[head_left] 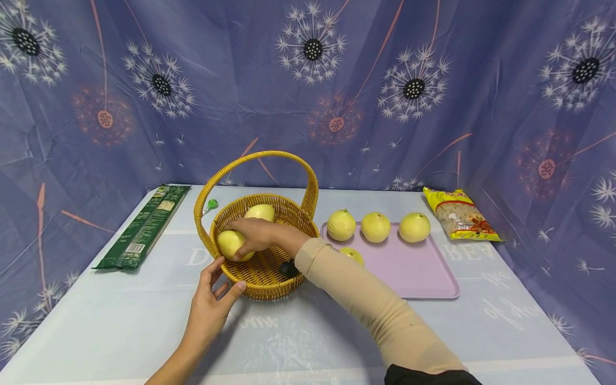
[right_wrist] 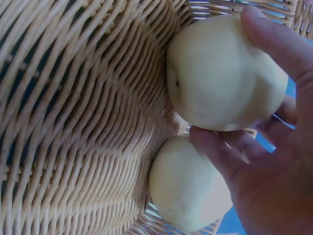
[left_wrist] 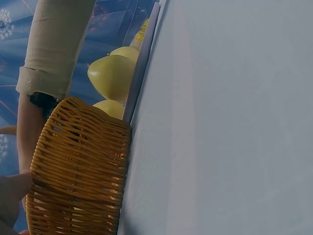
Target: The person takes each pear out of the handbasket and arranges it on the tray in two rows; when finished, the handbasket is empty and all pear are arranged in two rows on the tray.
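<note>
A yellow wicker basket (head_left: 267, 291) with a tall arched handle stands on the table. My right hand (head_left: 255, 234) reaches inside it and grips a pale yellow melon (head_left: 231, 245) at the left wall. In the right wrist view, thumb and fingers are spread around that melon (right_wrist: 222, 73). A second melon (head_left: 260, 212) lies in the basket behind the hand; the right wrist view shows this melon (right_wrist: 188, 183) close beside the held one. My left hand (head_left: 210, 302) holds the basket's front-left rim, its thumb (left_wrist: 19, 185) against the wicker in the left wrist view.
Right of the basket is a pink tray (head_left: 409, 272) with several melons (head_left: 376, 227), one partly hidden by my right sleeve (head_left: 356, 289). A yellow food bag (head_left: 459, 214) lies at the back right. A green packet (head_left: 144, 227) and a green-topped lollipop (head_left: 212, 204) lie at the left.
</note>
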A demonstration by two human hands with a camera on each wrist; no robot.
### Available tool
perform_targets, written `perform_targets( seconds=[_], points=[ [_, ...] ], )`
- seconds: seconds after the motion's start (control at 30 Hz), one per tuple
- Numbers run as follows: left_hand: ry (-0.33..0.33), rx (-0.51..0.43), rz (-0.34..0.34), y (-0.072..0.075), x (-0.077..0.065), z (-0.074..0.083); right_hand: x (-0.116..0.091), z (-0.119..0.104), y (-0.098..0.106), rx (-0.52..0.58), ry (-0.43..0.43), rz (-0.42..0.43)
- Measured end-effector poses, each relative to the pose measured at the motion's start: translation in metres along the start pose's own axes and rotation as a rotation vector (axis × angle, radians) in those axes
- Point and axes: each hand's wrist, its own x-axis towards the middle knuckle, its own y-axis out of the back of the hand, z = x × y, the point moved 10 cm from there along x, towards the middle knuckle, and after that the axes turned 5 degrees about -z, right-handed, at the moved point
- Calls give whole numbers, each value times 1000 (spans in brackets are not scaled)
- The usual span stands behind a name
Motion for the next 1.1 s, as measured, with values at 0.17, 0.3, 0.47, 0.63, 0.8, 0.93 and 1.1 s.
perform_targets(
  seconds=[0.17, 0.3, 0.47, 0.63, 0.8, 0.93, 1.1],
  points=[
    [1, -2, 1, 0, 0, 0, 1, 2, -2, 1, 0, -1],
    [2, -7, 0, -1, 0, 0, 0, 2, 0, 17, 7, 10],
    [-2, -7, -6, -1, 0, 1, -3, 1, 9, 58, 19, 50],
    [2, -8, -2, 0, 0, 1, -7, 1, 22, 129, 32, 100],
    [11, -4, 3, 0, 0, 0, -13, 0, 33, 174, 43, 148],
    [12, 1, 3, 0, 0, -1, -18, -2, 43, 201, 59, 182],
    [13, 1, 1, 0, 0, 0, -26, -1, 53, 254, 53, 210]
  ],
)
